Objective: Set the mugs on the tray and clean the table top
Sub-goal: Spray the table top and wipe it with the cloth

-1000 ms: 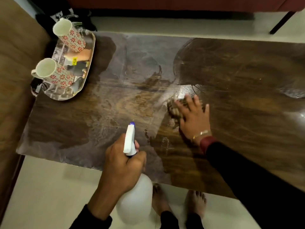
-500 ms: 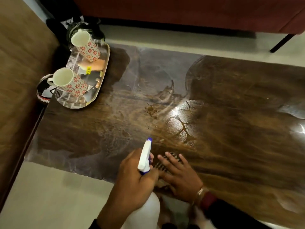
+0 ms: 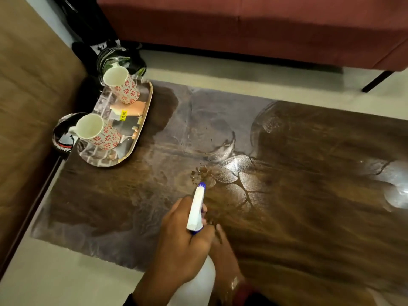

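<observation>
Two white mugs with red flowers stand on the shiny oval tray (image 3: 132,149) at the table's far left corner: one at the back (image 3: 123,88), one at the front (image 3: 99,134). My left hand (image 3: 181,246) grips a white spray bottle (image 3: 196,209), its blue-tipped nozzle over the wooden table top (image 3: 320,206). Brown droplets (image 3: 199,173) and wet streaks (image 3: 234,191) lie just beyond the nozzle. My right hand (image 3: 225,255) lies flat on the table near its front edge, blurred and mostly hidden behind the left hand and the bottle. No cloth shows under it.
A red sofa (image 3: 242,29) runs along the far side, with a black leg (image 3: 375,81) on the floor. A brown sofa (image 3: 26,107) borders the left. Black bags (image 3: 110,58) sit behind the tray, and a black-and-white item (image 3: 64,140) lies by the table's left edge.
My right hand has slid back from the middle of the table to the near edge, ending up behind my left hand. The left hand kept hold of the spray bottle.
</observation>
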The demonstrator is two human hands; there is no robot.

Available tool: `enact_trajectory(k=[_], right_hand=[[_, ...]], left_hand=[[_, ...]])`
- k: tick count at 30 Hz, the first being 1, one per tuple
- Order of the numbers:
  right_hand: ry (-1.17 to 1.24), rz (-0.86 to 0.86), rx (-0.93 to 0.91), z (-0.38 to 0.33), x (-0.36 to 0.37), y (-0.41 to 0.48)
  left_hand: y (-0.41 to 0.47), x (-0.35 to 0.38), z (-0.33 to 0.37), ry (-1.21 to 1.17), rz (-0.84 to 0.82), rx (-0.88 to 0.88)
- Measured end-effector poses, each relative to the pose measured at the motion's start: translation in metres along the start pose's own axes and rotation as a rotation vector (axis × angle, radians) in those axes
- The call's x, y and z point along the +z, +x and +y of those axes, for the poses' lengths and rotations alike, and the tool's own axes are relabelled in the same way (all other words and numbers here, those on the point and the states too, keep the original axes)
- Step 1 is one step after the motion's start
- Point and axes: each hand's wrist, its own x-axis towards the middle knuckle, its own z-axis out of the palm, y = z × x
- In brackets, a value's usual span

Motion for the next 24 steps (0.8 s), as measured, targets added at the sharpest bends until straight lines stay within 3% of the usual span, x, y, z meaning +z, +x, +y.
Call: enact_trajectory(k=[3, 6, 12, 15, 18, 22, 24], right_hand=[[-0.068, 0.133, 0.011, 0.007, 0.01, -0.028], [-0.133, 0.098, 0.052, 0.067, -0.016, -0.023], [-0.013, 0.166, 0.605, 0.227, -0.101, 0.071], [-0.018, 0.187, 0.737, 0.262, -0.127, 0.154], [-0.034, 0.152, 0.709, 0.246, -0.133, 0.214], [-0.081, 0.034, 0.233, 0.172, -0.1, 0.217], [0.086, 0.069, 0.224, 0.135, -0.059, 0.178]], left_hand=[[0.035, -0.002, 0.006, 0.101, 0.051, -0.162], [0.079, 0.009, 0.022, 0.125, -0.003, -0.232], [0.11, 0.033, 0.033, 0.206, -0.03, -0.211], [0.115, 0.042, 0.03, 0.186, -0.045, -0.244], [0.116, 0.048, 0.027, 0.163, -0.04, -0.234], [0.119, 0.049, 0.023, 0.172, 0.027, -0.241], [0.127, 0.048, 0.025, 0.174, 0.024, -0.246]])
